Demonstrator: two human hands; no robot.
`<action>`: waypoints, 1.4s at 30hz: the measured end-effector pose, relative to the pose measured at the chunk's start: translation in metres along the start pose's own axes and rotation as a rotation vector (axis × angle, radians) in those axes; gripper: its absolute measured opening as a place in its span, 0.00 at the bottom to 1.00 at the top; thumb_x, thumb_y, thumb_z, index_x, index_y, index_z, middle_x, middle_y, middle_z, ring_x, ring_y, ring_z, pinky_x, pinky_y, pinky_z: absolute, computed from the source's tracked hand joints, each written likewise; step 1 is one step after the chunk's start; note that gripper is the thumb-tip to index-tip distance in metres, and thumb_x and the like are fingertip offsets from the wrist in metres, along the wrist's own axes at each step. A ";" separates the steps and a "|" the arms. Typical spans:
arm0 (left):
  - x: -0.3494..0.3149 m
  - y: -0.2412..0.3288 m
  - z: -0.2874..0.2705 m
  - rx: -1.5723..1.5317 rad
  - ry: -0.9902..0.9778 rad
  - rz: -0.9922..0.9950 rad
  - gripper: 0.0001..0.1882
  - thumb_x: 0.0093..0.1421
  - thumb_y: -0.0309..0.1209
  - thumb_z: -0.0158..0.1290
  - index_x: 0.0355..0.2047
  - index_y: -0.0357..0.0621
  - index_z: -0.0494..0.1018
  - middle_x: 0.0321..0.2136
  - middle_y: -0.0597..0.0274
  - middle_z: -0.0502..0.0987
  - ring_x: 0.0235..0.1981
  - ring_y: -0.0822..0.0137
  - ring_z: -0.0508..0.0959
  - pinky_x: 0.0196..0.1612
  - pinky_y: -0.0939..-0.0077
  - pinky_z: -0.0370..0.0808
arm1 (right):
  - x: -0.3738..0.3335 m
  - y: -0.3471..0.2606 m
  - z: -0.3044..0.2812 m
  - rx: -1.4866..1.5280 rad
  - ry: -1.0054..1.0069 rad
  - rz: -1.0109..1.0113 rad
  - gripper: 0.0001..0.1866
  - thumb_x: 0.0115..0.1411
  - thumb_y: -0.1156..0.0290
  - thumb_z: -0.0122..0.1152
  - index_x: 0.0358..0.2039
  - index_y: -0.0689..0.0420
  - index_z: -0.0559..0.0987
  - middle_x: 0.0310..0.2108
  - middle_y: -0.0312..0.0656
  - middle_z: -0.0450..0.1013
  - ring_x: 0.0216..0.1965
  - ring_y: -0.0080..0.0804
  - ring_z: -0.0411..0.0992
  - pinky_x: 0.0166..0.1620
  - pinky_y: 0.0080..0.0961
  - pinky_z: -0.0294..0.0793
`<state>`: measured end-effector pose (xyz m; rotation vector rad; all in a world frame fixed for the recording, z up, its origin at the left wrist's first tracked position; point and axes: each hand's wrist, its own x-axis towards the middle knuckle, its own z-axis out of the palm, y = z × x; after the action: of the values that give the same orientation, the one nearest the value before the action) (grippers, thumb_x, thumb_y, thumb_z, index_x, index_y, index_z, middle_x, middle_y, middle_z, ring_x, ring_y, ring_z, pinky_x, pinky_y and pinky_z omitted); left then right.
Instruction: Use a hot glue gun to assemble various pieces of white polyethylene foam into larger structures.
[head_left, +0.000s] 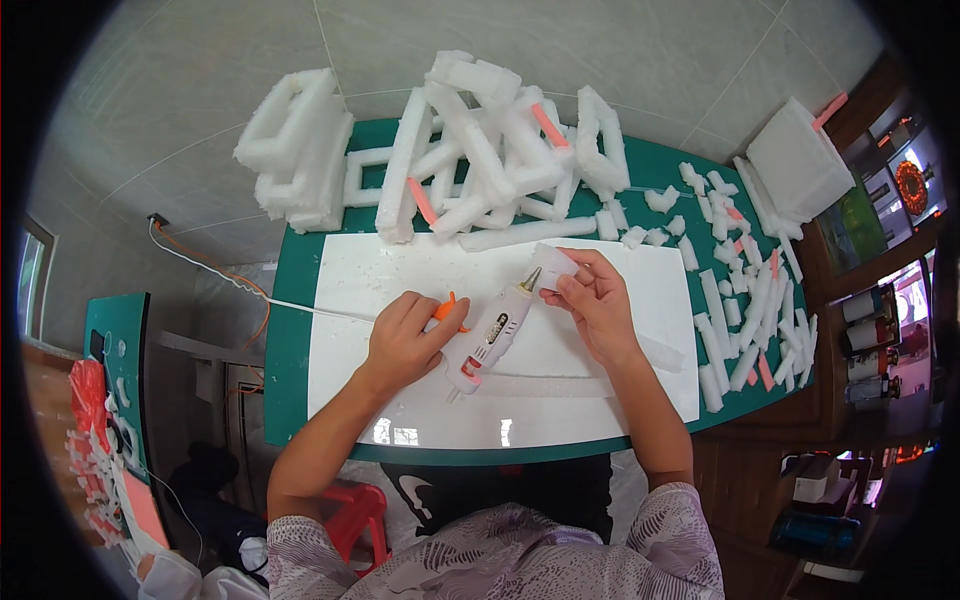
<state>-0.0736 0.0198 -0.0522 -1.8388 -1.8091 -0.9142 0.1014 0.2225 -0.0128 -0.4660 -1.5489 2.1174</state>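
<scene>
My left hand is closed round the handle of a white hot glue gun, fingers beside its orange trigger. The gun lies tilted above the white board, its metal nozzle pointing up and right. Between the thumb and fingers of my right hand is a small white foam piece. The nozzle tip is at this piece's left edge; whether they touch I cannot tell. A long thin foam strip lies on the board below the gun.
White foam frames and bars are piled along the far edge of the green table. Loose foam offcuts cover its right side, beside a foam block. The gun's white cord runs left to a wall socket. A red stool stands below.
</scene>
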 end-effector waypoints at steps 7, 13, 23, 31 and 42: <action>0.000 0.001 0.001 -0.004 0.000 0.008 0.38 0.26 0.19 0.60 0.46 0.40 0.77 0.29 0.57 0.71 0.28 0.57 0.72 0.26 0.67 0.68 | 0.001 0.002 -0.001 0.014 -0.007 -0.012 0.17 0.66 0.79 0.54 0.55 0.63 0.72 0.47 0.49 0.75 0.47 0.31 0.75 0.53 0.31 0.78; 0.000 0.001 0.001 0.006 -0.008 0.009 0.38 0.25 0.19 0.60 0.46 0.40 0.77 0.29 0.57 0.71 0.28 0.58 0.72 0.26 0.67 0.68 | 0.001 0.002 -0.001 0.007 -0.004 -0.015 0.17 0.65 0.80 0.54 0.55 0.63 0.72 0.48 0.49 0.75 0.47 0.32 0.75 0.53 0.31 0.78; 0.000 0.000 -0.001 0.001 -0.022 0.013 0.39 0.25 0.19 0.60 0.47 0.40 0.77 0.29 0.57 0.71 0.28 0.57 0.72 0.27 0.67 0.68 | 0.001 0.002 -0.001 0.000 -0.010 -0.016 0.17 0.66 0.80 0.54 0.55 0.64 0.72 0.48 0.50 0.75 0.48 0.33 0.75 0.53 0.31 0.78; -0.007 -0.003 -0.002 -0.085 0.135 0.011 0.35 0.28 0.19 0.61 0.45 0.42 0.78 0.27 0.60 0.71 0.28 0.60 0.71 0.27 0.71 0.67 | 0.003 0.003 -0.015 0.259 -0.154 0.143 0.21 0.69 0.68 0.54 0.57 0.66 0.69 0.42 0.46 0.76 0.38 0.28 0.77 0.41 0.21 0.78; 0.001 -0.006 -0.007 -0.032 0.052 -0.007 0.34 0.30 0.20 0.61 0.46 0.42 0.78 0.28 0.60 0.72 0.28 0.61 0.72 0.27 0.71 0.68 | 0.001 0.006 -0.020 0.410 -0.290 0.279 0.19 0.70 0.64 0.49 0.51 0.67 0.71 0.37 0.46 0.76 0.31 0.26 0.74 0.35 0.19 0.74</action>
<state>-0.0811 0.0164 -0.0474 -1.8118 -1.7805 -0.9893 0.1100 0.2379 -0.0248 -0.2481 -1.1884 2.7366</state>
